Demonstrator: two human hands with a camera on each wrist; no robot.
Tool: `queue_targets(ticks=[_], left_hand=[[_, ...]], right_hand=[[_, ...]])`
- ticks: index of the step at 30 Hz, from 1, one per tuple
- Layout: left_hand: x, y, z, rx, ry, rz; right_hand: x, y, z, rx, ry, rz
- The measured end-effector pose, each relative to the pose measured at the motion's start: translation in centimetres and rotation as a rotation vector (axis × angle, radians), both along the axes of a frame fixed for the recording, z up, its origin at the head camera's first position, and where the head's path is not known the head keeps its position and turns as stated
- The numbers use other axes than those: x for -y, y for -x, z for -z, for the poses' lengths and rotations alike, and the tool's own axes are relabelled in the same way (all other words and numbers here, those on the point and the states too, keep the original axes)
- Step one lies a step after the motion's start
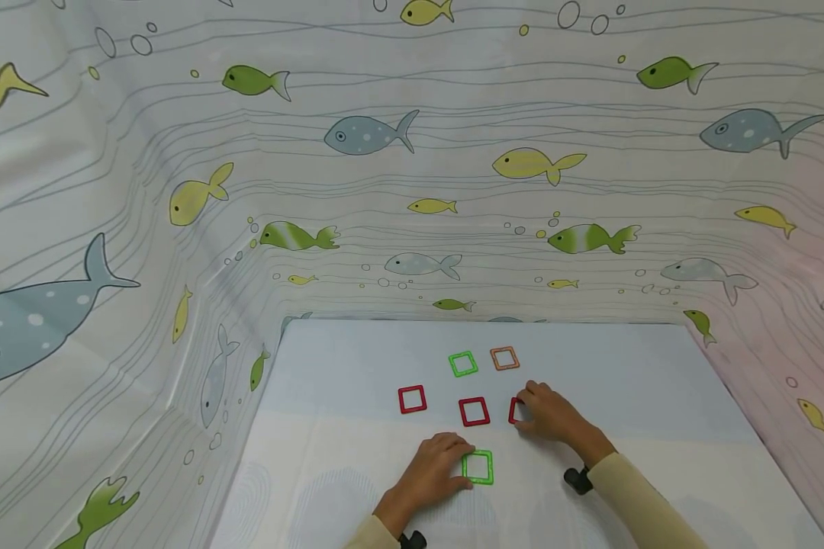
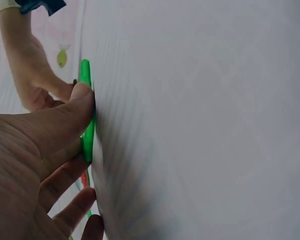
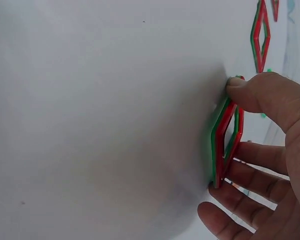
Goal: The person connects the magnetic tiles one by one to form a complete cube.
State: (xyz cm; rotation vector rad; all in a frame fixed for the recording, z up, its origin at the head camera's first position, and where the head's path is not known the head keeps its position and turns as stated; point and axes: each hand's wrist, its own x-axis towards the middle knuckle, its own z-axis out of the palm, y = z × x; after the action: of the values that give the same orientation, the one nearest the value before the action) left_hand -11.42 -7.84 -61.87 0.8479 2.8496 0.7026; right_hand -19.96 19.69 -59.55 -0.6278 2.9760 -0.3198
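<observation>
We're pinching a green frame (image 2: 88, 142) with left fingers (image 2: 65, 182) and, at its one o'clock, a red frame (image 3: 220, 142) with right fingers (image 3: 260, 180), likely light, stiff, best edge-held.

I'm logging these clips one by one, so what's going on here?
A person is handling square frames at a white table. The left hand holds a green frame; the right hand grips a red frame with a green layer beneath it. Neither hand touches the leftmost red frame, the middle red frame, the far green frame or the orange frame.
</observation>
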Motion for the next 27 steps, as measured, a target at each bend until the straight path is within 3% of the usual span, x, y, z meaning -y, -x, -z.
queue_targets(ticks=[8,20,27], left_hand=[[0.0,-0.1,-0.04,-0.009,-0.001,0.003],[0.12,0.01,0.35,-0.022,-0.005,0.009],[0.2,-0.12,0.24,-0.028,-0.009,0.013]], right_hand=[[0.08,-0.14,0.48,-0.05,0.016,0.02],[0.22,-0.28,0.08,0.005,0.065,0.077],[0.05,-0.18,0.25,0.101,0.163,0.129]])
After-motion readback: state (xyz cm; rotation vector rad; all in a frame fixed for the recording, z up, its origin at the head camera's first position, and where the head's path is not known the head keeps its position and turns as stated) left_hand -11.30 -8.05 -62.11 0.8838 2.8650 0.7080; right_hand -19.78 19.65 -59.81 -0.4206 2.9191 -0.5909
